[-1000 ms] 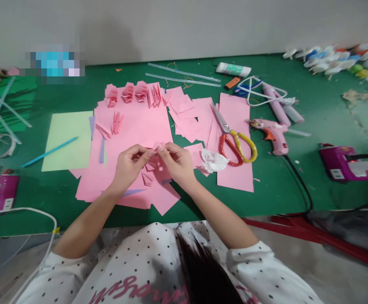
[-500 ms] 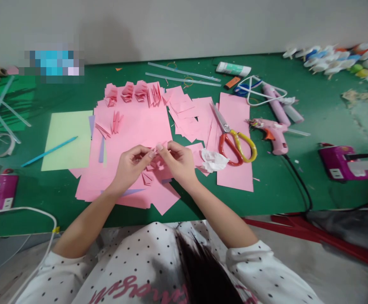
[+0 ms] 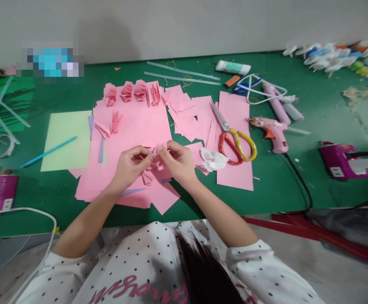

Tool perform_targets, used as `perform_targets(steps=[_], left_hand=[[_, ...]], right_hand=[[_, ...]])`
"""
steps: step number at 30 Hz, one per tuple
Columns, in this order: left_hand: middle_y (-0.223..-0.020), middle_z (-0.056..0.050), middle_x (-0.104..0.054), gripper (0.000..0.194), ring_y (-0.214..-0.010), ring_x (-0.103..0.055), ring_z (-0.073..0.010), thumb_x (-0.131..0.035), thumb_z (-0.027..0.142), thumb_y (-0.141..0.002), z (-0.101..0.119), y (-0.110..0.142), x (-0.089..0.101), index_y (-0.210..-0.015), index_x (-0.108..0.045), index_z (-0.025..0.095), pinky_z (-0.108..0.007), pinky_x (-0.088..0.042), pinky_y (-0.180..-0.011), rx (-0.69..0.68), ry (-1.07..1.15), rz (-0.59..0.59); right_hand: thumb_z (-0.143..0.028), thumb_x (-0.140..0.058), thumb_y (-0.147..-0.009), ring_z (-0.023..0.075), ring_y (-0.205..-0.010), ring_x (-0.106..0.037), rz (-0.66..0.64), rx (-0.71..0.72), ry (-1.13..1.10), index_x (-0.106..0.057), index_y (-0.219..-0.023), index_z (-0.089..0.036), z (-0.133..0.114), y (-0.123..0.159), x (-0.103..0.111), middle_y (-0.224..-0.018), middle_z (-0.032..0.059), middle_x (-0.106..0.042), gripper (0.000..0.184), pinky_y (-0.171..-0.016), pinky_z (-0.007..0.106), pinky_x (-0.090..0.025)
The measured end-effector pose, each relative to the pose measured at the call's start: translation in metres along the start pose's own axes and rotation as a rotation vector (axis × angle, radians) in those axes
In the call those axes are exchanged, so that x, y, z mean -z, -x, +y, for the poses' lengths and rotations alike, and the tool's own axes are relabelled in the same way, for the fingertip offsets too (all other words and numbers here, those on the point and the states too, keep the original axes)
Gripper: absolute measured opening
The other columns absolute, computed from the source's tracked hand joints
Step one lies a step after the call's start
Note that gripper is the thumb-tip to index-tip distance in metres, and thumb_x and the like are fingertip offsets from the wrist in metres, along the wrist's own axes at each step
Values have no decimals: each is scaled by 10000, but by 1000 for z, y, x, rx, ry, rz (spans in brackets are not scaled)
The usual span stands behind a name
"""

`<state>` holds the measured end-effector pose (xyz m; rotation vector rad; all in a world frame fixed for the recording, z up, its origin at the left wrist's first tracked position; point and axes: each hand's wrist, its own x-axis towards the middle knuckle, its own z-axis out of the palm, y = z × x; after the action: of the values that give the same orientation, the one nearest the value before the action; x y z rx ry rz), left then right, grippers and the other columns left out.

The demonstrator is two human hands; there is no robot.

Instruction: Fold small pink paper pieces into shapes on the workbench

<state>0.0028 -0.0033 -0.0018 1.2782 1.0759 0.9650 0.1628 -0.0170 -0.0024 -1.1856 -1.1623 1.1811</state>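
Observation:
My left hand [image 3: 134, 164] and my right hand [image 3: 178, 162] meet over a stack of pink paper sheets [image 3: 136, 122]. Between their pinched fingertips is a small piece of pink paper [image 3: 160, 151], partly hidden by the fingers. Beneath them lie several folded pink pieces [image 3: 147, 177]. Farther back on the stack stand fan-folded pink papers [image 3: 140, 90], with another folded bundle [image 3: 115, 122] at the left. Cut pink squares [image 3: 181, 109] lie in a loose heap right of the stack.
Scissors [image 3: 234, 135] with red and yellow handles lie at the right beside a crumpled white tissue [image 3: 213, 159]. Beyond is a pink glue gun [image 3: 275, 134] with a black cord. A blue pencil [image 3: 49, 152] rests on pale green paper [image 3: 66, 126]. Clear glue sticks [image 3: 184, 79] lie at the back.
The hands stay almost in place, with the fingertips shifting slightly on the pink paper. The objects on the table have not moved.

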Motion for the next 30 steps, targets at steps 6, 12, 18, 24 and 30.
perform_targets(steps=[6, 12, 18, 24, 30], left_hand=[[-727, -25, -707, 207, -648, -666, -128, -749, 337, -827, -2, 0, -1, -743, -673, 164, -225, -516, -576, -58, -66, 8], [-725, -10, -690, 128, -619, -652, -112, -718, 266, -821, -1, 1, -2, -749, -675, 170, -220, -504, -568, -94, -106, 19], [-717, -14, -685, 137, -598, -627, -104, -710, 271, -829, 2, 1, -2, -747, -683, 165, -220, -479, -547, -102, -117, 26], [-734, -22, -690, 132, -620, -630, -109, -700, 264, -833, 2, 2, -2, -749, -685, 163, -225, -476, -561, -107, -146, 19], [-735, -29, -686, 153, -636, -618, -117, -708, 289, -849, 0, 2, 0, -758, -691, 168, -243, -492, -590, -138, -182, 7]], right_hand=[[-590, -740, -817, 91, -554, -502, 23, 40, 108, -545, -611, -199, 2, -1, 1, -627, -37, -522, 483, -520, 259, -386], [-647, -750, -773, 95, -527, -528, 6, -20, 38, -526, -590, -203, -2, -1, 1, -613, -41, -516, 530, -516, 268, -412], [-668, -760, -747, 105, -545, -565, -13, -43, -11, -553, -610, -206, -3, -1, 1, -632, -35, -545, 525, -531, 274, -447], [-640, -779, -749, 100, -533, -568, -20, -43, -35, -598, -630, -196, -1, 0, 2, -678, -26, -566, 494, -534, 281, -461], [-619, -788, -751, 111, -572, -570, -43, -40, -75, -612, -611, -203, -3, -2, 4, -667, -25, -558, 473, -573, 291, -480]])
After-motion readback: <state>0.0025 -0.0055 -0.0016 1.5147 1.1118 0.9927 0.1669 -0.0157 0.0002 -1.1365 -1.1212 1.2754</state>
